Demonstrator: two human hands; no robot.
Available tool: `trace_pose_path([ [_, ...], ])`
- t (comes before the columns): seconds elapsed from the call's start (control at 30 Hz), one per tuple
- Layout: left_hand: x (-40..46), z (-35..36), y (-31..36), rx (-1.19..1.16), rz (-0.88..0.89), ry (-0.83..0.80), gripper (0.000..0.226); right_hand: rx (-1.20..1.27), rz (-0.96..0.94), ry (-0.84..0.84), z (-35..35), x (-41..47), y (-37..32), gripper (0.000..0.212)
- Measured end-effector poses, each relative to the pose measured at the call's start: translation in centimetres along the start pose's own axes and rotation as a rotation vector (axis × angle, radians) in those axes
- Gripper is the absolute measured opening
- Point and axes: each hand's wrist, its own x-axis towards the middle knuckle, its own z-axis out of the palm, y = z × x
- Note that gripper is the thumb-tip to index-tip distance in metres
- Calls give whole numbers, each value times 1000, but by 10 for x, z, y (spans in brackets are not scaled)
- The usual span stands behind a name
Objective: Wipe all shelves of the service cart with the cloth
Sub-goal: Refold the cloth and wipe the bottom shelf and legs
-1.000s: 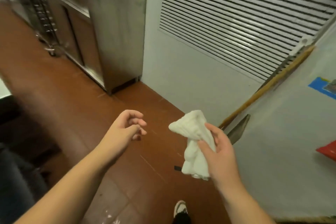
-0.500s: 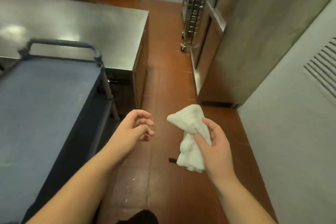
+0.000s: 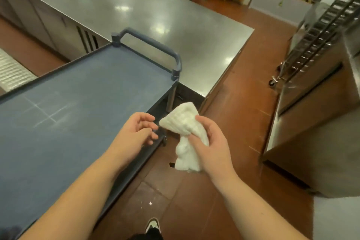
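A person looks down at their own two bare arms reaching forward in a commercial kitchen. The right hand [image 3: 211, 148] grips a bunched white cloth [image 3: 185, 136], thumb and fingers curled round its pinched middle; the cloth looks soft and ribbed, fanning wide at its upper end and hanging crumpled below, its long axis roughly upright and leaning slightly left at the top. It is held in the air over the floor, just beside the cart's near right corner, not touching it. The left hand [image 3: 136, 134] hovers above the right edge of the cart, fingers loosely curled and holding nothing, fingertips near the cloth's upper corner. The service cart [image 3: 64, 122] fills the left side: a flat, matte blue-grey top shelf with a raised rim, faint pale scuff lines and a rounded tubular handle [image 3: 153, 45] at its far end. Beyond it, close behind the handle, stands a smooth, shiny steel worktable [image 3: 155, 11]. A strip of reddish-brown tiled floor [image 3: 243, 115] runs between the cart and steel cabinets [image 3: 311, 122] on the right.
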Motion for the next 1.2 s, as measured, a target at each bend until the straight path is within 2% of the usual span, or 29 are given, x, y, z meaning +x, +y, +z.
trace_pose_path([
  [0.13, 21, -6, 1, -29, -5, 136, 32, -19, -28, -108, -3, 45, 5, 38],
  [0.33, 22, 24, -23, -47, -61, 314, 31, -53, -90, -406, -13, 103, 40, 40],
  [0.43, 7, 55, -37, -70, -154, 416, 27, -72, -99, -587, -24, 129, 58, 42],
  [0.57, -17, 111, -51, -66, -280, 516, 33, -124, -126, -799, -40, 145, 74, 43],
  [0.7, -37, 144, -73, -155, -322, 606, 36, -62, -61, -952, -41, 137, 83, 41],
  [0.83, -54, 147, -105, -223, -359, 635, 33, -47, -28, -1079, -21, 112, 103, 44],
  [1.0, -71, 132, -153, -483, -281, 721, 31, -27, 3, -1184, 14, 80, 132, 39],
  [1.2, -87, 97, -231, -708, -177, 762, 29, -106, -17, -1239, 65, 45, 190, 51],
])
